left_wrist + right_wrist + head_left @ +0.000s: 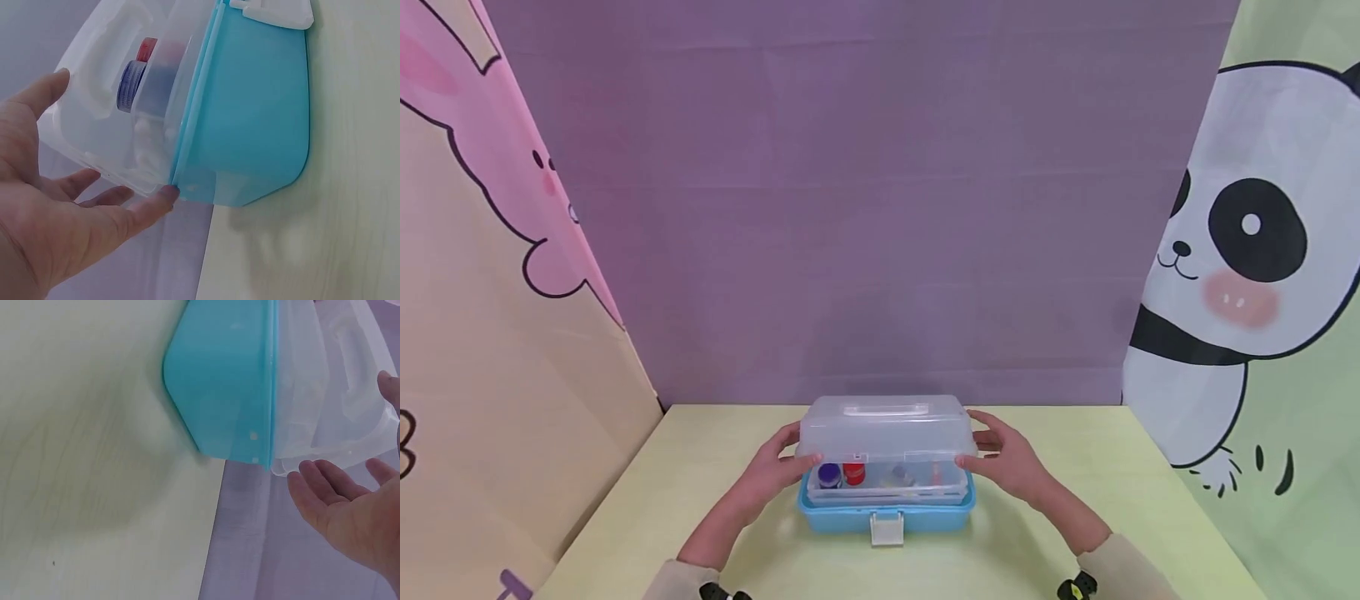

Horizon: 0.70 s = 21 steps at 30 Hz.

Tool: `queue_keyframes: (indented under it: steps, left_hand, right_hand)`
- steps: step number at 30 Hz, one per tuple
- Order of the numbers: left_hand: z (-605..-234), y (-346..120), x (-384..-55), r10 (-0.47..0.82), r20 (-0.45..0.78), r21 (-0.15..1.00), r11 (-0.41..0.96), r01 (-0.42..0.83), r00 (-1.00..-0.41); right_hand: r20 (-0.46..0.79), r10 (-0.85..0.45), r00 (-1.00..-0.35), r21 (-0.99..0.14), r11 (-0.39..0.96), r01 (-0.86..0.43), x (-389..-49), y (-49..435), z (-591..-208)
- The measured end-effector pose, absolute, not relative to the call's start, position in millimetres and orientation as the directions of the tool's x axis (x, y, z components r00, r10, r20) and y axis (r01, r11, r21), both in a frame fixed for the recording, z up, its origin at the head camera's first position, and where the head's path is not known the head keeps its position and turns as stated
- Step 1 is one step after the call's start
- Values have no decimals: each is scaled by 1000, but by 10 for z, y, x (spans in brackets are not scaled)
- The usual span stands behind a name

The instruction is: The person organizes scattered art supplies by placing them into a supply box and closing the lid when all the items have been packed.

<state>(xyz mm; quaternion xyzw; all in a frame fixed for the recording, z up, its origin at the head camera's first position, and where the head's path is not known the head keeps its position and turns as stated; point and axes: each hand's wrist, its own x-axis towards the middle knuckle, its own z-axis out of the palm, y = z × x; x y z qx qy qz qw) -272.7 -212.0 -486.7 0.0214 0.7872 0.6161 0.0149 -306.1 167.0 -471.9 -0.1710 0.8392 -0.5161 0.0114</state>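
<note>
A light blue storage box (842, 522) sits on the table with its clear lid (887, 433) tilted up at the front. My left hand (772, 468) holds the lid's left end, thumb at the front corner and fingers along the side. At the opposite end, my right hand (1013, 463) holds the lid in the same way. Under the lid lies a clear tray (887, 497). A purple-capped container (829, 476) and a red-capped one (853, 473) stand at its left; small items to their right are unclear. A white latch (887, 530) hangs down in front.
The pale yellow table (722, 450) reaches back to a purple backdrop (880, 208). Printed panels flank it: a pink cartoon figure (497, 150) on the left and a panda (1270, 308) on the right.
</note>
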Motion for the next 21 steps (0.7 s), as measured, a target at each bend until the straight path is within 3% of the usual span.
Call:
queue_keyframes:
  steps: [11, 21]
  left_hand:
    - [-4997, -2136, -2644, 50, 30, 979, 198, 39, -998]
    - [-5086, -2109, -2616, 40, 59, 956, 285, 68, -997]
  right_hand:
    - [279, -360, -890, -782, 453, -428, -2891, 1609, -4837]
    - [378, -368, -850, -677, 516, -525, -2828, 1586, -4918]
